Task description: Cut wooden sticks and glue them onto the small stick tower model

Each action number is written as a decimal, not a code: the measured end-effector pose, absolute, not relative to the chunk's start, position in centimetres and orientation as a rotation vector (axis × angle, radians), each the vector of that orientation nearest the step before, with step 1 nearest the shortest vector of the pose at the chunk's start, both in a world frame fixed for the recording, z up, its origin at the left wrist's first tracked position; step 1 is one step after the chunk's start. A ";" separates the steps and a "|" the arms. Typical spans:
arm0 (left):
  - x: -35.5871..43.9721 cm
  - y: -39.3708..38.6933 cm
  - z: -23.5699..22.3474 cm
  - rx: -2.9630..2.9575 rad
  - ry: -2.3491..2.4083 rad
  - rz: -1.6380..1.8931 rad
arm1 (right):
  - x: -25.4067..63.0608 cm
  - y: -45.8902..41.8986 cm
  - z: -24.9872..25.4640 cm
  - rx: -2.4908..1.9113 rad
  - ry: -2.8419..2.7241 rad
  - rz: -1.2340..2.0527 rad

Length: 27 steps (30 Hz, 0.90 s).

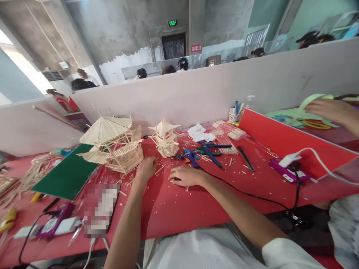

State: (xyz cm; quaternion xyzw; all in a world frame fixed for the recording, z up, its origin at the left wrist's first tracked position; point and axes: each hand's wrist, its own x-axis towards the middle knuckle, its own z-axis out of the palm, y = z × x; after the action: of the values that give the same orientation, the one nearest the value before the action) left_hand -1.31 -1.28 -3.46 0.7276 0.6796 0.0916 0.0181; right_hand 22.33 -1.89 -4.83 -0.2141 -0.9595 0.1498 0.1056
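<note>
The large stick house (126,152) stands on the red table (164,216), just beside our left hand (146,168); we cannot tell whether that hand holds anything. Our right hand (185,175) rests low over the table, apart from the left, its fingers curled by a small pale piece (171,180); its grip is unclear to us. Beyond our hands stands a small stick house (167,147), near a blue tool (211,154).

A white partition (202,87) rises behind the red table (165,218); beyond it, a grey wall (126,22) with patchy white paint (117,68) holds 1 dark door (174,46), 1 lit green exit sign (172,22) above and 1 red sign (196,48) to the right
</note>
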 end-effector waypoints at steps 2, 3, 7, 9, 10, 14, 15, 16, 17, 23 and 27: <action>-1.0 -1.3 -3.6 2.270 2.014 0.259 | 22.3 -1.9 -4.9 -0.620 -2.821 0.440; -0.8 -1.3 -3.7 2.272 1.972 0.234 | 22.2 -1.9 -4.9 -0.615 -2.818 0.441; -0.2 -1.5 -3.9 2.297 1.863 0.168 | 22.2 -1.9 -5.0 -0.609 -2.811 0.456; 0.0 -1.6 -3.9 2.309 1.836 0.184 | 22.2 -1.8 -5.0 -0.608 -2.810 0.467; 0.0 -1.7 -3.8 2.317 1.827 0.200 | 22.2 -1.8 -5.0 -0.609 -2.810 0.468; -0.2 -2.1 -2.8 2.323 1.792 0.344 | 22.3 -1.9 -4.8 -0.613 -2.773 0.461; -0.2 -2.3 -2.2 2.317 1.757 0.414 | 22.4 -1.9 -4.7 -0.610 -2.753 0.463; -0.2 -2.6 -1.5 2.312 1.705 0.498 | 22.4 -1.9 -4.6 -0.608 -2.732 0.468; -0.2 -3.0 -0.7 2.307 1.640 0.591 | 22.5 -1.9 -4.5 -0.605 -2.716 0.476; -0.7 -8.7 8.9 2.274 1.632 0.971 | 22.9 -1.8 -4.2 -0.627 -2.641 0.524; -6.0 -11.0 17.7 2.194 1.972 1.536 | 23.1 -2.1 -3.6 -0.720 -2.630 0.484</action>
State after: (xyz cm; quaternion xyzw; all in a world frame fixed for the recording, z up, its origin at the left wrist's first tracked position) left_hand -6.02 -11.00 17.69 0.6569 0.5905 0.4597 -0.0922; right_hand 23.12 -2.13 -3.65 -0.2553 -0.9334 0.1716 0.1850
